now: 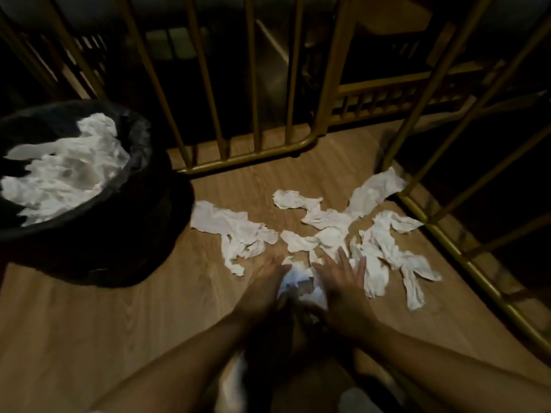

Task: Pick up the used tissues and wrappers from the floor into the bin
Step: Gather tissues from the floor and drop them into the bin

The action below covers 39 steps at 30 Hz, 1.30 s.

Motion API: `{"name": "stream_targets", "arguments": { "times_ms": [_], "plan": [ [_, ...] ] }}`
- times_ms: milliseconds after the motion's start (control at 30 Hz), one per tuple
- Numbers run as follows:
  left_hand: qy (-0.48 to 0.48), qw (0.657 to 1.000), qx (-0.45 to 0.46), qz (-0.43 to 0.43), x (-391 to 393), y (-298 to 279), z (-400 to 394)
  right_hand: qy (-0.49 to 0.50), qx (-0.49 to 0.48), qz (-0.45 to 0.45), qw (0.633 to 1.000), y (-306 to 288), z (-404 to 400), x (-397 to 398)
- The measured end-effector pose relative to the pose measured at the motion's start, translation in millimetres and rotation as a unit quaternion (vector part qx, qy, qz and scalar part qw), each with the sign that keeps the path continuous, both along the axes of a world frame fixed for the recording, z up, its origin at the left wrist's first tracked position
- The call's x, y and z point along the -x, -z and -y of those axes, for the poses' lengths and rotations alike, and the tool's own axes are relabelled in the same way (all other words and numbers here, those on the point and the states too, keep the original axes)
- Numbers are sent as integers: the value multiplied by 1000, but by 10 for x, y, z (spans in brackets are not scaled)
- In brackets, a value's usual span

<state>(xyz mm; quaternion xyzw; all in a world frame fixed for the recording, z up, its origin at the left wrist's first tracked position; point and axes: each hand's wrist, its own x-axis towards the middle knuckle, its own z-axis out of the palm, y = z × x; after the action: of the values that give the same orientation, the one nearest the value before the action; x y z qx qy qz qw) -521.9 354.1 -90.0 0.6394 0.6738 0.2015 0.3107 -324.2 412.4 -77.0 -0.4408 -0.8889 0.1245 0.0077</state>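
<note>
Pressed between left hand [269, 281] and right hand [343, 281], fingers straight and spread: a bunched wad of tissue [301, 283], low over the wooden floor [119, 323]. Just beyond, touching the right fingertips: more crumpled tissues [351, 234] scattered toward the brass railing [298, 144]. Well apart at left: black-lined bin [143, 222], heaped with white tissue.

Dim, warm light on floor [89, 338]; corners sink to black. My hands blurred by motion, edges smeared. Tissues [343, 231] brightest, slightly blown out. Railing bars [208, 84] bow outward from wide-angle distortion. Overall soft focus, grainy.
</note>
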Motion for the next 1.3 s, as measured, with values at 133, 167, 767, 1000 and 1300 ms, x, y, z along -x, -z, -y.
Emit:
{"name": "stream_targets", "arguments": {
  "times_ms": [133,167,767,1000,1300],
  "plan": [
    [18,999,-13,-23,-144,348,141,-40,0,44,998,221,52,-249],
    [23,1000,-12,-6,-141,370,191,-57,2,66,996,279,20,-307],
    [-383,897,-174,135,-84,107,244,-47,258,-269,927,-181,-84,149],
    [-448,855,-203,163,53,-167,12,276,528,-537,597,-486,-381,634],
    [-489,772,25,405,-262,-447,-34,251,459,-499,691,-608,-653,1042]
  ]
}}
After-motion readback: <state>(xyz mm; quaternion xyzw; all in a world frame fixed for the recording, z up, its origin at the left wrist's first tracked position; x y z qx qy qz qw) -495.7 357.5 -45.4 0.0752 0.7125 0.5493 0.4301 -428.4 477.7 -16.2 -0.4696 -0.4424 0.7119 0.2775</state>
